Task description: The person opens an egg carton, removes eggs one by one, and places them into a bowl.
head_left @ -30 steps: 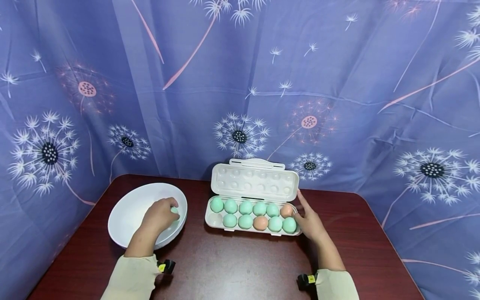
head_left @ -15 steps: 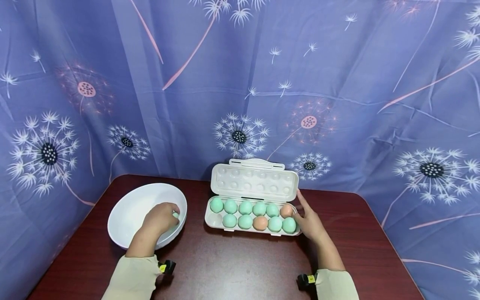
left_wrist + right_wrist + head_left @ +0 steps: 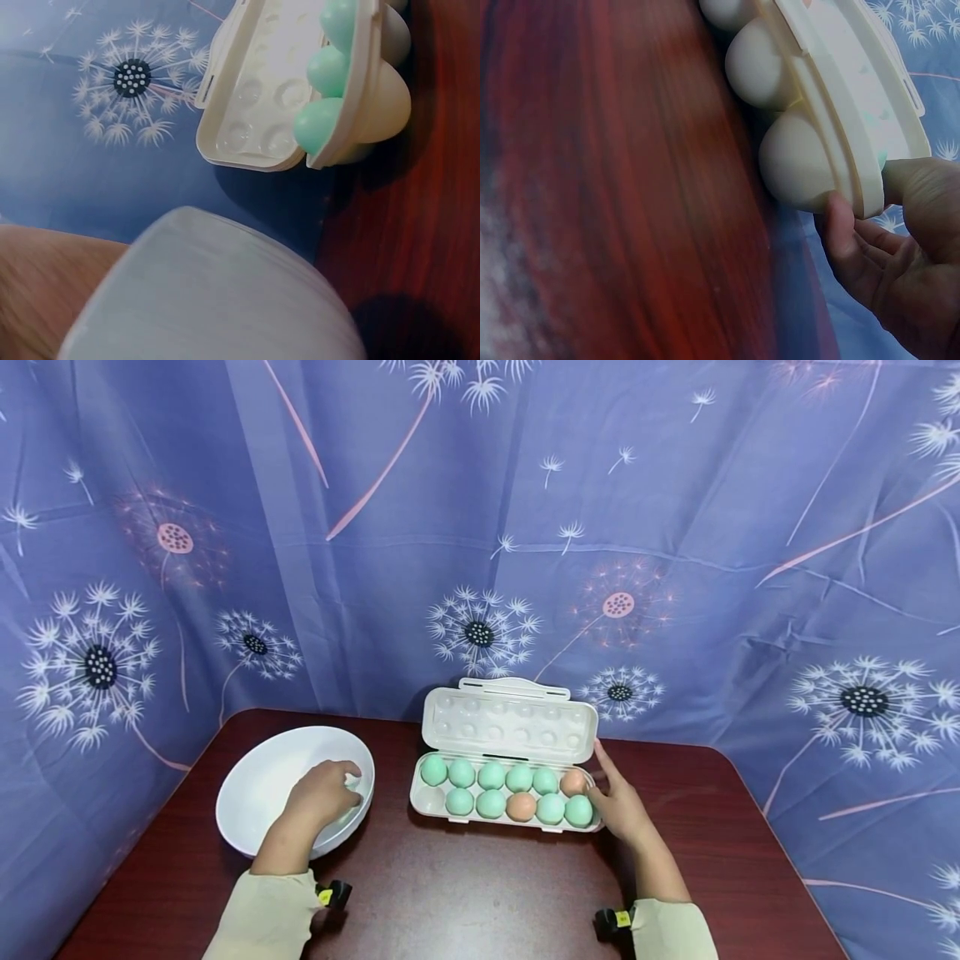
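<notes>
My left hand [image 3: 318, 797] is inside a white bowl [image 3: 251, 785] at the table's left. Its thumb and fingers stand apart, and pale bowl surface shows in the gap; what lies beneath the palm is hidden. In the left wrist view, the bowl's outside [image 3: 217, 292] covers most of that hand [image 3: 52, 289]. My right hand [image 3: 622, 806] grips the right end of a white egg carton [image 3: 510, 722], thumb and fingers on either side of its rim. The lid leans back, raised. Several green eggs [image 3: 491, 803] and two brown eggs [image 3: 521, 807] sit inside; the front-left cup holds none.
A dark red-brown table [image 3: 487, 893] carries the bowl and the carton, with a gap between them. Right behind the table hangs a blue curtain [image 3: 420, 577] printed with dandelions. Both wrists wear small black cameras [image 3: 611, 922].
A green egg showed in my left hand within the bowl, then sank lower; now it is out of sight and the fingers have parted. My right hand stays on the carton.
</notes>
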A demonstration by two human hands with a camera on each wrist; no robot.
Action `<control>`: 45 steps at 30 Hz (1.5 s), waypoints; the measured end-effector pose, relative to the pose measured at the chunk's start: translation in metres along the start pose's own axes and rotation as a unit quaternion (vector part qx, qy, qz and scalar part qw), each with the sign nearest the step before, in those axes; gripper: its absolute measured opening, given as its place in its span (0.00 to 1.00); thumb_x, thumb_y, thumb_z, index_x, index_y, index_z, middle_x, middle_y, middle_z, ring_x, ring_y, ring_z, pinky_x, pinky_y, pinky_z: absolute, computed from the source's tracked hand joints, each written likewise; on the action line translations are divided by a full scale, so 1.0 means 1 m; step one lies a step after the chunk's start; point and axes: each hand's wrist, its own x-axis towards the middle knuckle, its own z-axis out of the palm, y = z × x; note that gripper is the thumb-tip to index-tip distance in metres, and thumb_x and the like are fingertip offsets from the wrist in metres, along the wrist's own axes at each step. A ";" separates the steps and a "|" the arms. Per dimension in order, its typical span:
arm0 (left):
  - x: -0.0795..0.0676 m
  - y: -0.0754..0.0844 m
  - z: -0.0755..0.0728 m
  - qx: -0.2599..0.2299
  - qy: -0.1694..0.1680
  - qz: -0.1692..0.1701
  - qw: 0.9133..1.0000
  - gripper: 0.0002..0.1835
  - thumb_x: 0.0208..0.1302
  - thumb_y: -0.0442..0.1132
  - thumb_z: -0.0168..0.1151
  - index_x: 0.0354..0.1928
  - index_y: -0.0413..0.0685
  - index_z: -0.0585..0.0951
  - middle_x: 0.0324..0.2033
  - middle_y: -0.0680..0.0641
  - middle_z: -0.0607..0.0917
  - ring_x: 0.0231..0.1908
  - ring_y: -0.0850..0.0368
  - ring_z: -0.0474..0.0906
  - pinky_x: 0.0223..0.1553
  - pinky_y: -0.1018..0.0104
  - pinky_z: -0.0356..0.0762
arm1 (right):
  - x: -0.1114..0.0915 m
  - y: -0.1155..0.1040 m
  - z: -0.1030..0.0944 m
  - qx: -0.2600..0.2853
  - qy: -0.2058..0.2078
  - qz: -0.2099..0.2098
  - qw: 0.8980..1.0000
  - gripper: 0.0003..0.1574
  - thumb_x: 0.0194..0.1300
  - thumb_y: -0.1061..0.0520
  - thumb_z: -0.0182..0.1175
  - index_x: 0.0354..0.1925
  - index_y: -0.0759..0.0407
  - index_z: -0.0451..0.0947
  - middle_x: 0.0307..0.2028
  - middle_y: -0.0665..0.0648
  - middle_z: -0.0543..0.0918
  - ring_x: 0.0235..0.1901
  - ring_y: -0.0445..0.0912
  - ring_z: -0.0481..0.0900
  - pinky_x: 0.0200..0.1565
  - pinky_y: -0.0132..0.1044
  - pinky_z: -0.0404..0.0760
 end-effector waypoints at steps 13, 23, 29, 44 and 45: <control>-0.016 0.023 -0.012 -0.005 0.104 0.008 0.995 0.22 0.66 0.44 0.63 0.58 0.43 0.82 0.54 0.31 0.81 0.52 0.27 0.79 0.47 0.30 0.75 | -0.001 -0.001 -0.001 -0.004 -0.008 0.008 1.000 0.52 0.71 0.60 0.56 0.81 0.37 0.42 0.55 0.67 0.81 0.27 0.42 0.75 0.33 0.34 0.78; -0.025 0.054 -0.003 -0.036 0.152 0.067 0.985 0.21 0.65 0.44 0.67 0.57 0.42 0.83 0.53 0.34 0.82 0.55 0.34 0.78 0.55 0.41 0.78 | -0.001 -0.001 -0.001 -0.005 -0.009 0.008 1.000 0.51 0.72 0.60 0.57 0.81 0.37 0.42 0.55 0.67 0.81 0.32 0.44 0.77 0.34 0.34 0.79; -0.028 0.071 0.007 -0.047 0.173 0.100 0.979 0.18 0.63 0.42 0.69 0.53 0.42 0.84 0.50 0.38 0.83 0.52 0.40 0.80 0.52 0.45 0.80 | -0.001 -0.001 0.000 -0.004 -0.001 -0.004 1.000 0.51 0.72 0.62 0.58 0.81 0.40 0.43 0.55 0.67 0.82 0.42 0.51 0.83 0.39 0.33 0.79; -0.015 0.088 0.066 -0.036 0.172 0.164 0.971 0.18 0.61 0.40 0.69 0.53 0.46 0.85 0.48 0.45 0.83 0.49 0.47 0.81 0.46 0.52 0.82 | 0.000 -0.002 0.000 0.003 -0.009 -0.001 1.000 0.50 0.74 0.60 0.56 0.82 0.40 0.41 0.55 0.68 0.81 0.45 0.52 0.82 0.36 0.34 0.80; -0.015 0.088 0.070 -0.034 0.175 0.173 0.969 0.18 0.61 0.40 0.70 0.52 0.45 0.85 0.47 0.45 0.83 0.49 0.47 0.81 0.46 0.53 0.82 | 0.000 -0.002 0.000 0.006 -0.011 0.001 1.000 0.50 0.74 0.60 0.56 0.82 0.40 0.41 0.55 0.68 0.81 0.44 0.52 0.82 0.36 0.34 0.80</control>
